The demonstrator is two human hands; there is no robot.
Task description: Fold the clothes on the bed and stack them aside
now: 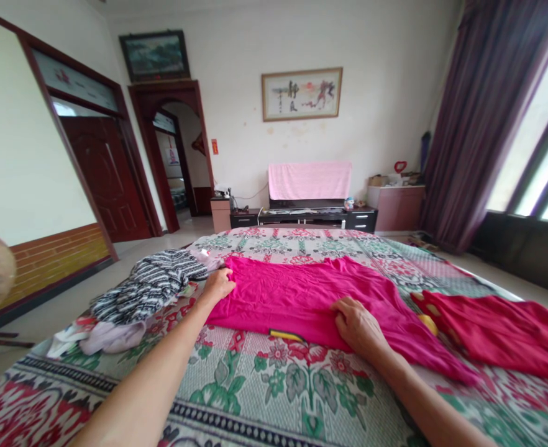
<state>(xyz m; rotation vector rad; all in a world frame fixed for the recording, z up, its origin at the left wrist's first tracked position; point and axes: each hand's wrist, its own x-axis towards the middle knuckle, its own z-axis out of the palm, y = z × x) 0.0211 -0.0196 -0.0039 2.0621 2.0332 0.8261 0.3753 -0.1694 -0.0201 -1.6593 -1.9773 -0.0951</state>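
Observation:
A bright pink garment (292, 295) lies spread flat across the middle of a bed with a floral cover (255, 385). My left hand (218, 284) is closed in a pinch on the garment's left edge. My right hand (358, 324) rests on the near edge of the same garment, fingers curled and gripping the cloth. A small yellow and dark label (286, 336) shows at the near hem between my hands.
A heap of black-and-white striped and pale clothes (138, 295) lies left of the pink garment. A red garment (502, 332) lies at the right with a yellow object (427, 323) beside it. Beyond the bed stand a TV covered by a pink towel (309, 180), doors on the left and curtains on the right.

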